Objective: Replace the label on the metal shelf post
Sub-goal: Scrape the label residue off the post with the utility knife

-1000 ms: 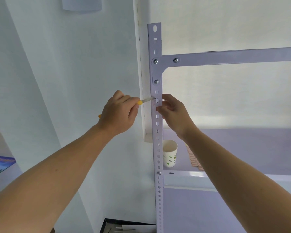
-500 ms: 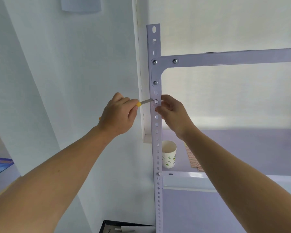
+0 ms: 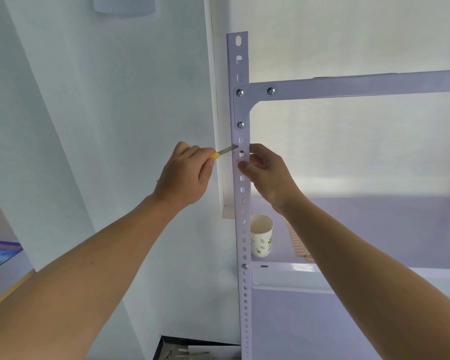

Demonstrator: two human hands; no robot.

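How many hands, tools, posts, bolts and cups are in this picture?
Hands: 2 (left hand, right hand)
Yellow-handled blade: 1
Shelf post: 1
Bolts: 4
Paper cup: 1
Total: 9

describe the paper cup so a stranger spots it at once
Follow the perforated shelf post down to the lower shelf. The paper cup stands upright there, right of the post. It alone has green leaf prints; the label sheet beside it lies flat.
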